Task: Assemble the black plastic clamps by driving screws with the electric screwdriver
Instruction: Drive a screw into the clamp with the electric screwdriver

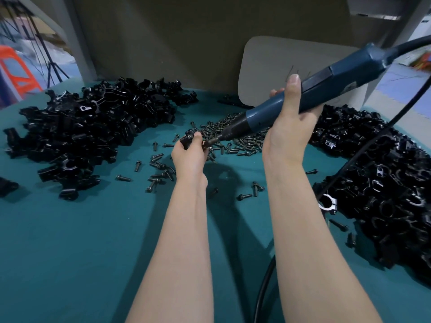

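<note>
My left hand (189,157) grips a small black plastic clamp (190,135) above the teal table. My right hand (290,127) is wrapped round the blue electric screwdriver (310,89), which slants down to the left. Its bit tip (208,143) meets the clamp at my left fingertips, where a screw seems to sit; that spot is too small to tell more. A pile of dark screws (233,136) lies just behind both hands.
A big heap of black clamp parts (88,127) covers the table's left, another heap (382,183) the right, with one silver clamp (327,202) at its edge. Loose screws (161,169) lie scattered on the teal cloth (81,252). The screwdriver's black cable (349,166) crosses the right side.
</note>
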